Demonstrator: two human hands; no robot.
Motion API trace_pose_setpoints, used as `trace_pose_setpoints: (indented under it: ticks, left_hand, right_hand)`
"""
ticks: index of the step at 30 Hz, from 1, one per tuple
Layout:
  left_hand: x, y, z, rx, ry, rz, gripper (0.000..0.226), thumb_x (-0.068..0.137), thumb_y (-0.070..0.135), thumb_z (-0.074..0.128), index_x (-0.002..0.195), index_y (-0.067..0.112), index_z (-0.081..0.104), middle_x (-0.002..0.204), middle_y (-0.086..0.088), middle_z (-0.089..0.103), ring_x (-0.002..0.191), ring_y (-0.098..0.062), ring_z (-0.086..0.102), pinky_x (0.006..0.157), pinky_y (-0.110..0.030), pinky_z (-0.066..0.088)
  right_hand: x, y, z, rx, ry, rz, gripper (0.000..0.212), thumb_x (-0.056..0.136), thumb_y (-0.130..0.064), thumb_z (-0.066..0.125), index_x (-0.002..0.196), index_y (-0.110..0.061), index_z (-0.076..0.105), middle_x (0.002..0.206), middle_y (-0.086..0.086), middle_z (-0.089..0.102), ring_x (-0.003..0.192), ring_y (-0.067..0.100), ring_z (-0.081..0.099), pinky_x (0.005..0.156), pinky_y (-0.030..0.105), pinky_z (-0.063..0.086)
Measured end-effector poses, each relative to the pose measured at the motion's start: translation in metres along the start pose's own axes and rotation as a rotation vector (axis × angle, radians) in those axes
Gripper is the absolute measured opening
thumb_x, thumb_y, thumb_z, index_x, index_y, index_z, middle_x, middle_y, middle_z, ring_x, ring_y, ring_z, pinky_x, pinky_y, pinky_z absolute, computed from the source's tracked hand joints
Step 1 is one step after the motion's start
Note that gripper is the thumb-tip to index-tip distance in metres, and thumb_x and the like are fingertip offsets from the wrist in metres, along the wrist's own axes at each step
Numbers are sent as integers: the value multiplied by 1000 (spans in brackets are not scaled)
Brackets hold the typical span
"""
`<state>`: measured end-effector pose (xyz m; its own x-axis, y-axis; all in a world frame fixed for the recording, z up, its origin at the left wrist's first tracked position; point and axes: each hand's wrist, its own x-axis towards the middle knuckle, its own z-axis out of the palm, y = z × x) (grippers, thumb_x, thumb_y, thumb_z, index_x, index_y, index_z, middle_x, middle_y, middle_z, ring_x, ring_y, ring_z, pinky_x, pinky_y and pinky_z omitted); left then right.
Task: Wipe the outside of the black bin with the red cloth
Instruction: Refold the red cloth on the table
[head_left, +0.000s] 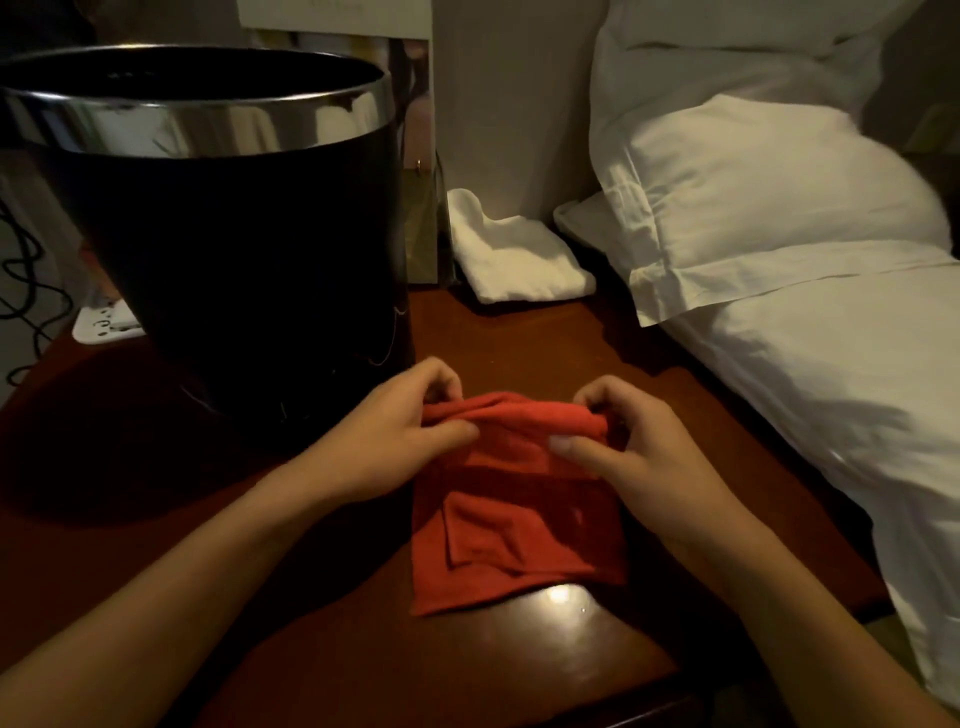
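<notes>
Head-worn view, angled down, close over table (322, 649)

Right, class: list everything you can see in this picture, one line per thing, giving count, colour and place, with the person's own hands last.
bin: one, black with a shiny silver rim, standing on the table's far left
cloth: one, red, lying on the table in front of the person, far edge pinched up
towel: one, white, folded, at the table's far edge beside the bed
table: one, dark reddish wood, under everything
pillows: at least two, white, on the bed to the right
power strip: one, white, behind the bin on the left
cables: several, black, far left
left hand: pinching the cloth's far edge
right hand: pinching the same edge
</notes>
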<state>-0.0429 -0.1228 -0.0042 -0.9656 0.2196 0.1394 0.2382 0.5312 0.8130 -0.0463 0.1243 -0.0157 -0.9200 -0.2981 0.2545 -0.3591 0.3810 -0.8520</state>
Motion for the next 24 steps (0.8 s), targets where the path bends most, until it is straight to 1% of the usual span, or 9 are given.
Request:
trace_pose_setpoints:
  ticks: [2,5,8,11,13,15,17,21,24]
  left_hand:
    - [8,12,-8,4,113,68,27,73,36,73,88,29,52,74,11,58,68,-6,55,66,-33,47]
    - [13,41,-24,19,266,232,29,78,19,79,98,26,59,89,15,65,85,1,62,80,-24,50]
    - [3,61,-35,57,253,354,32,78,12,78,104,24,65,97,15,68,93,2,64,84,-14,47]
    - [-12,48,-33,123,134,353,32,75,16,81,102,25,67,94,20,67,85,6,64,77,-8,45]
    - [-21,27,-25,140,18,291,28,78,27,78,102,28,65,95,24,65,83,9,63,74,-9,46]
    - [-29,9,-13,126,-87,209,25,82,36,71,105,31,65,102,22,65,93,5,63,81,-17,50]
    - [-31,-3,-1,97,-83,159,23,86,33,70,108,32,64,104,21,65,99,5,61,86,-20,48]
    - [-17,-14,9,184,117,160,19,89,28,68,107,30,63,105,20,63,102,8,58,88,-15,44]
    - [-11,-17,5,408,145,301,21,90,38,58,106,28,66,119,12,58,115,-4,51,98,-28,43]
  right_hand:
    - [10,-10,-2,61,91,-60,25,82,-9,82,88,-20,61,80,-2,60,72,13,56,68,38,46]
    - [21,-32,-10,50,269,-189,23,83,-5,80,90,-19,63,85,-4,65,79,14,61,73,28,49]
    - [20,-43,-18,68,327,-291,33,81,0,79,91,-27,63,90,-1,67,84,15,65,75,26,52]
    - [5,-35,-17,51,167,-224,33,79,-3,83,98,-26,68,92,-5,71,85,14,69,75,29,56]
    - [-7,-22,-13,6,28,-104,26,76,-16,85,96,-29,72,91,-5,72,81,15,69,70,29,56]
    - [-17,-13,-8,-9,-116,11,22,75,-33,81,95,-34,73,93,-6,73,83,12,70,70,25,55]
    - [-21,-7,-2,10,-180,106,18,77,-39,79,93,-35,73,94,-7,74,84,10,71,71,26,55]
    - [-8,3,10,-61,82,99,8,86,-27,79,89,-28,72,84,-8,72,76,6,67,69,29,51]
    - [2,12,17,-418,183,116,28,86,-31,79,110,-28,66,102,-12,68,93,7,64,81,32,51]
